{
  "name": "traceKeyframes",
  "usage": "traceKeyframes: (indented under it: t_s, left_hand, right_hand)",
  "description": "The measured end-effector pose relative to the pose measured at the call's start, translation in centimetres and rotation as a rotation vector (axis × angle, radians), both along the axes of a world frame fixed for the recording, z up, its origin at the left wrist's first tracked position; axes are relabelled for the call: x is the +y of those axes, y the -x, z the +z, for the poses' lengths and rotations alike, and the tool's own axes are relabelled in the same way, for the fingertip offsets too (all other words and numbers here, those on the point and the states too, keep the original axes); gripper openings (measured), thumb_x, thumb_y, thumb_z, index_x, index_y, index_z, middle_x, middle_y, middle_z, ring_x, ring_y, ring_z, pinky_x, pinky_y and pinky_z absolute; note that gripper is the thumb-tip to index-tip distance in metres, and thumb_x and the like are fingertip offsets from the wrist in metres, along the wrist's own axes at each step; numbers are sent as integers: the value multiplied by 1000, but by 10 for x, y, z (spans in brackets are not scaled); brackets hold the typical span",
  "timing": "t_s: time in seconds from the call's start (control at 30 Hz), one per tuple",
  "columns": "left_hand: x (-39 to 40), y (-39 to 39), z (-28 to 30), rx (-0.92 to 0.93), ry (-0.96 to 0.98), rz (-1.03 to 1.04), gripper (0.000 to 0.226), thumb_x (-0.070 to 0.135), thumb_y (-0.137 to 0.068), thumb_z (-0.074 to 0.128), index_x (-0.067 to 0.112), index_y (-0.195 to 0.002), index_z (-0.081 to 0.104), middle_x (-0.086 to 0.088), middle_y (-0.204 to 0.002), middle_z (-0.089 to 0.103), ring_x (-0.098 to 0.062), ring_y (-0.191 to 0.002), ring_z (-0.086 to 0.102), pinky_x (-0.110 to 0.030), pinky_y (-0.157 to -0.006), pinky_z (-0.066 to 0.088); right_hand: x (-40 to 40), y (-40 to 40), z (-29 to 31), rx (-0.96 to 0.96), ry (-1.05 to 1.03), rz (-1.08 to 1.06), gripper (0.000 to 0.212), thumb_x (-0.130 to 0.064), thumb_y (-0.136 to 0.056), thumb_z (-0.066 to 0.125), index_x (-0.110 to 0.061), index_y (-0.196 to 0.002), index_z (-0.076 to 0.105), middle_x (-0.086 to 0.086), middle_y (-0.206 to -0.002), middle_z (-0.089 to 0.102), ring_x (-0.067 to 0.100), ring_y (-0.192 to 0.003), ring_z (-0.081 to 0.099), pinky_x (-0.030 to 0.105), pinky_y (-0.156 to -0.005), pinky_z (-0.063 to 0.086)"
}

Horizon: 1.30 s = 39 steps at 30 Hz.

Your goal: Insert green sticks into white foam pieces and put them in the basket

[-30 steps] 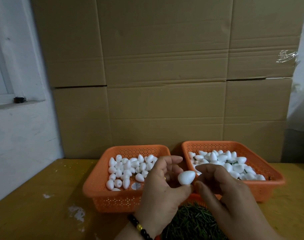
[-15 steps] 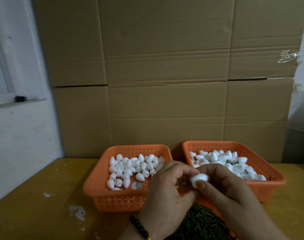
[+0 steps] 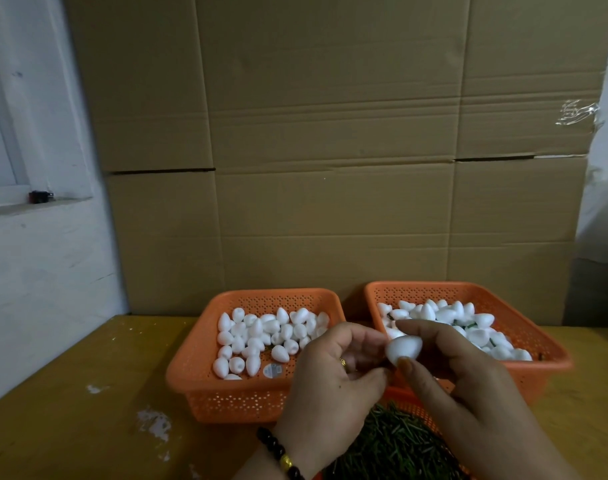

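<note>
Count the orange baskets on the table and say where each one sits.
3. The left basket and the right basket stand side by side at the cardboard wall, both holding white foam pieces. The near basket, holding green sticks, is mostly hidden behind the hands.

White egg-shaped foam piece (image 3: 403, 348) pinched over green sticks (image 3: 392, 441); foam-filled orange baskets (image 3: 205, 362) behind.

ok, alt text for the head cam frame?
Two hands meet over a pile of green sticks; the right hand pinches a white foam piece, the left hand curled beside it. Behind sit two orange baskets of foam pieces.
</note>
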<state>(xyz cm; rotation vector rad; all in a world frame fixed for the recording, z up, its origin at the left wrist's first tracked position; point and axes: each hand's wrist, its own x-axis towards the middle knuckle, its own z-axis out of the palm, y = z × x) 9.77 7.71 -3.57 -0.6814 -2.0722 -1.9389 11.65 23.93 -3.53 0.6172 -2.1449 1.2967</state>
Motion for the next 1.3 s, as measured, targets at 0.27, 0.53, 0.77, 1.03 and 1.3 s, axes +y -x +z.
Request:
traceKeyframes:
  t_s: [0.27, 0.53, 0.77, 1.03, 1.3]
  left_hand:
    - [2, -1, -1, -52, -7, 62, 33, 0, -75, 70, 32, -85, 69, 3, -85, 74, -17, -80, 71, -34, -73, 59]
    - [3, 0, -3, -54, 12, 67, 28, 9, -68, 71, 32, -85, 70, 2, -82, 73, -16, -75, 70, -42, -73, 60]
    - [2, 0, -2, -43, 43, 101, 29, -4, -75, 72, 24, -84, 69, 3, -81, 73, -15, -75, 70, -35, -71, 60]
    - [3, -1, -1, -65, 46, 112, 28, -3, -75, 73, 22, -85, 69, 2, -80, 72, -13, -73, 70, -32, -69, 60]
    - [1, -4, 1, -134, 60, -6, 41, 4, -77, 76, 30, -107, 62, 14, -97, 71, -7, -83, 70, -18, -67, 54]
  right_hand:
    - [0, 0, -1, 28, -42, -48, 30, -47, -77, 59, -48, -107, 61, -28, -108, 65, -6, -99, 64, 9, -81, 49]
    - [2, 2, -3, 44, -100, -86, 30, -43, -88, 61, -52, -115, 55, -26, -109, 65, -4, -100, 64, 20, -82, 52]
    - [2, -1, 1, 33, -134, -84, 33, -58, -77, 52, -58, -110, 58, -27, -105, 65, -6, -100, 63, 22, -82, 53]
    - [1, -2, 2, 35, -158, -113, 31, -52, -79, 53, -53, -110, 59, -24, -102, 67, -4, -99, 63, 26, -81, 55]
    - [3, -1, 3, -2, -86, -62, 34, -48, -79, 58, -45, -113, 61, -24, -109, 66, -1, -103, 64, 23, -84, 53]
